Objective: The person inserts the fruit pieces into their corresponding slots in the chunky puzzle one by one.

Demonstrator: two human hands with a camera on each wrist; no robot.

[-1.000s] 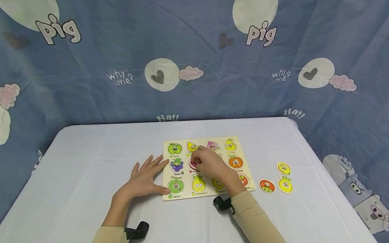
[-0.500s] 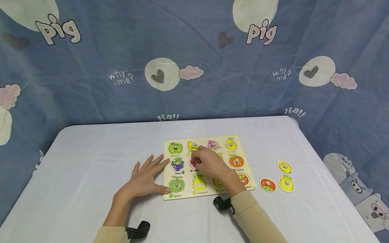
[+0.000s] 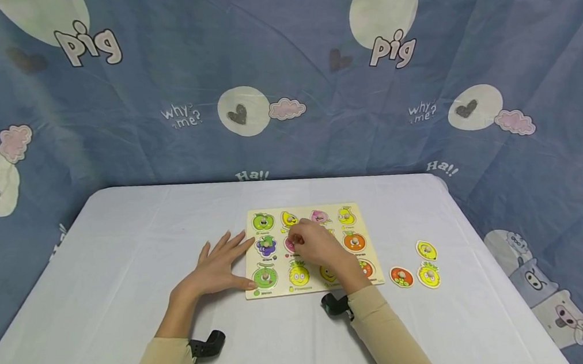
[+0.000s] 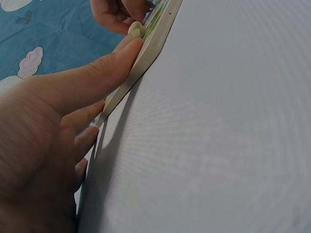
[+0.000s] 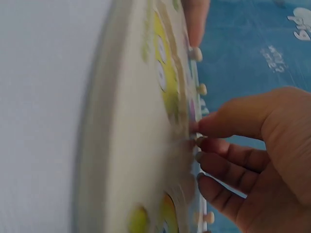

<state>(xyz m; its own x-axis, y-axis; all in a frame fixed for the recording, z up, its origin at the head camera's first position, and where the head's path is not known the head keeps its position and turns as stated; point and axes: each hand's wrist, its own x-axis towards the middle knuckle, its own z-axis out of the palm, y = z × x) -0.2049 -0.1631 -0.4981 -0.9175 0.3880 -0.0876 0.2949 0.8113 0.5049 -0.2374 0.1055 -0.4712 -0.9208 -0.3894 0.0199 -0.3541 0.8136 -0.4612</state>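
A cream wooden fruit puzzle board (image 3: pixel 282 268) lies flat on the white table. My left hand (image 3: pixel 215 273) spreads straight fingers along its left side, with the thumb resting on the near left corner beside the green melon piece (image 3: pixel 265 277). In the left wrist view, the thumb (image 4: pixel 104 73) lies along the board's edge, its tip at a pale knob (image 4: pixel 136 30). With bent fingers, my right hand (image 3: pixel 319 243) pinches a pink fruit puzzle piece (image 3: pixel 289 244) in the middle row by its knob. The right wrist view has thumb and fingertips (image 5: pixel 206 127) meeting close over the board.
Three loose pieces lie right of the board: a yellow lemon (image 3: pixel 426 250), a yellow pineapple (image 3: pixel 428 275) and a red one (image 3: pixel 401 277). Knobbed pieces such as the grapes (image 3: pixel 266 246) and orange (image 3: pixel 354 242) sit in the board. A blue printed curtain (image 3: pixel 175 157) hangs behind the table.
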